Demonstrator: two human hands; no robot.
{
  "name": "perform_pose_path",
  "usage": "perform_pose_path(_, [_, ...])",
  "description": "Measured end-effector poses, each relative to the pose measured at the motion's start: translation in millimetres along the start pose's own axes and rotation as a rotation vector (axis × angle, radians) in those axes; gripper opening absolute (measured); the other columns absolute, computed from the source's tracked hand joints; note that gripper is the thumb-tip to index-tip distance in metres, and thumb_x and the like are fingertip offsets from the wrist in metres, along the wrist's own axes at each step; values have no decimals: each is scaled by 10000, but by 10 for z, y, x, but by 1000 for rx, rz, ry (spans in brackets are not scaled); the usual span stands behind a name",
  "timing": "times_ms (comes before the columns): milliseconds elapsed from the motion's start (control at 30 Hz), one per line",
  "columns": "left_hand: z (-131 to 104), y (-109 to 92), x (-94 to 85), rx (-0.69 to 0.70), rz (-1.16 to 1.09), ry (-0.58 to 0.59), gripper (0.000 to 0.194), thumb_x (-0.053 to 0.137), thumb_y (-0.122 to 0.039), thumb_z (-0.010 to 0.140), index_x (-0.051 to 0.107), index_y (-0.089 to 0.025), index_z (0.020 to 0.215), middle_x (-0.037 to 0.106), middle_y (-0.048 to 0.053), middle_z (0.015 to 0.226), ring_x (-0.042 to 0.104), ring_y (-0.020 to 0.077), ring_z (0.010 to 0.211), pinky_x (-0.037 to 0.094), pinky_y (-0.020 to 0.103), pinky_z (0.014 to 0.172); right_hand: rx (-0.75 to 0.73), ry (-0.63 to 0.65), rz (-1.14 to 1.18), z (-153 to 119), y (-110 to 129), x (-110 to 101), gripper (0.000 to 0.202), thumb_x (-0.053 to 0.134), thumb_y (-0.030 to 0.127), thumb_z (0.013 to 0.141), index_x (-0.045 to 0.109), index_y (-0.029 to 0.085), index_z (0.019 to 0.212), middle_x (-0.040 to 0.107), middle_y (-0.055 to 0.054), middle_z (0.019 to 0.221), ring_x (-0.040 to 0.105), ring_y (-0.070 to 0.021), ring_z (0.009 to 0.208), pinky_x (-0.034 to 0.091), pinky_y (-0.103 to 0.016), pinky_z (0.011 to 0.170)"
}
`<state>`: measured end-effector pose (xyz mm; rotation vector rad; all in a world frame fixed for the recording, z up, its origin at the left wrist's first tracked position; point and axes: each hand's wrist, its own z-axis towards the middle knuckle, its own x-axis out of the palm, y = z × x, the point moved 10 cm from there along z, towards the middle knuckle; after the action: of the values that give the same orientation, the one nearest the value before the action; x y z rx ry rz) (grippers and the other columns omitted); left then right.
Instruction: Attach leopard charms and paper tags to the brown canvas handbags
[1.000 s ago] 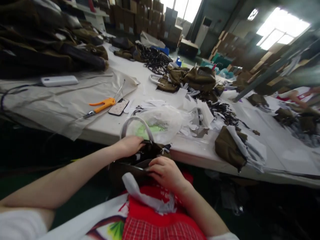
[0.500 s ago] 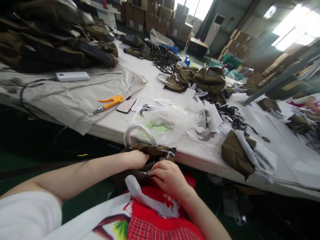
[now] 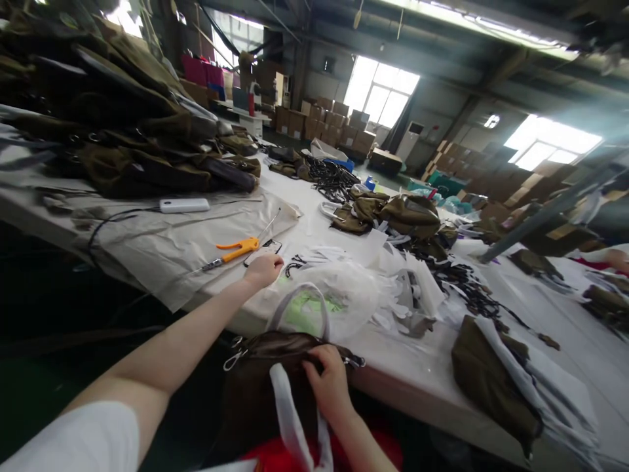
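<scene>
A dark olive-brown handbag (image 3: 268,393) stands upright at the table's front edge, its zipped top facing me. Its two handles are wrapped in white; the far handle (image 3: 328,314) arches up, while the near one (image 3: 287,410) hangs over the front. My right hand (image 3: 330,383) pinches the bag's top edge near the zip. My left hand (image 3: 265,270) reaches over the table with fingers curled together, partly covering a phone (image 3: 272,245) beside small black-and-white pieces (image 3: 295,263). Whatever those fingers hold is hidden.
An orange air blow gun (image 3: 240,249) and a white power bank (image 3: 184,205) lie on brown paper. A clear plastic bag with green pieces (image 3: 314,308) sits beyond the handbag. Piled olive bags (image 3: 147,157) rise at left; another bag (image 3: 491,380) hangs over the right edge.
My left hand has come out of the handbag and moved forward to the table by the phone. My right hand stays on the bag's edge. The view has tilted up.
</scene>
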<state>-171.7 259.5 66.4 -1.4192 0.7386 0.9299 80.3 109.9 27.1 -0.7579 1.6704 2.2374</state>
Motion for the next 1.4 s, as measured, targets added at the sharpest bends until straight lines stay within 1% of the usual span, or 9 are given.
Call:
perform_pose_path(267, [578, -132, 643, 72, 204, 124, 246, 624, -337, 899, 651, -140, 1043, 635, 95, 1194, 587, 236, 1118, 473, 468, 974, 13, 19, -18, -121, -109, 132, 194, 621, 51, 753, 684, 196, 866, 688, -47, 875, 631, -218, 858, 477, -337, 807])
perform_pose_path(400, [668, -234, 602, 89, 231, 104, 211, 631, -308, 895, 653, -130, 1005, 651, 88, 1132, 605, 231, 1071, 489, 459, 945, -2, 17, -26, -131, -88, 128, 197, 600, 35, 752, 671, 196, 843, 678, -38, 847, 626, -210, 837, 472, -329, 788])
perform_pose_path(500, [614, -270, 377, 105, 211, 40, 153, 604, -247, 881, 691, -121, 864, 681, 124, 1019, 626, 252, 1010, 494, 411, 894, -15, 7, -22, -125, -84, 139, 187, 600, 38, 753, 668, 196, 826, 675, -37, 831, 623, -208, 824, 470, -326, 779])
perform_pose_path(667, [120, -340, -264, 172, 121, -145, 286, 446, -283, 941, 704, -161, 920, 704, 123, 1006, 632, 242, 1005, 478, 340, 890, -19, 31, 13, -100, -52, 110, 148, 616, 81, 767, 674, 197, 839, 682, -46, 850, 623, -214, 842, 470, -341, 795])
perform_pose_path(833, [-985, -722, -587, 306, -269, -282, 229, 511, -335, 934, 669, -184, 868, 721, 72, 963, 660, 197, 905, 504, 290, 824, -2, 55, 183, -51, 166, -126, 185, 662, 285, 821, 689, 208, 987, 697, -78, 972, 620, -237, 947, 465, -370, 874])
perform_pose_path(933, [-1615, -1161, -344, 464, -395, -124, 167, 539, -263, 928, 664, -193, 843, 712, 58, 1009, 655, 166, 925, 493, 258, 850, 165, 134, 516, -33, 138, -141, 348, 526, 482, 912, 693, 198, 1025, 713, -89, 927, 646, -218, 847, 490, -345, 776])
perform_pose_path(1067, [-2108, -1604, 246, 657, -466, 298, 202, 539, -231, 926, 655, -193, 765, 700, 33, 858, 635, 150, 827, 487, 244, 770, 512, 152, 946, -136, -78, -55, 420, 575, 560, 862, 689, 189, 1023, 708, -62, 837, 629, -169, 687, 479, -285, 630])
perform_pose_path(1233, [-2135, -1701, 540, 658, -499, 516, 224, 636, -316, 868, 619, -189, 685, 678, 22, 797, 611, 162, 788, 470, 273, 745, 588, 85, 983, -214, -148, -189, 335, 717, 408, 773, 688, 190, 1025, 681, -20, 773, 578, -122, 643, 457, -250, 633])
perform_pose_path(1400, [-1880, -1553, 445, 424, -583, 397, 302, 514, -300, 928, 574, -185, 655, 676, 35, 803, 619, 152, 759, 490, 272, 739, 474, 47, 953, -186, -118, -366, 273, 655, 345, 801, 695, 194, 1025, 631, -5, 717, 520, -116, 624, 415, -249, 617])
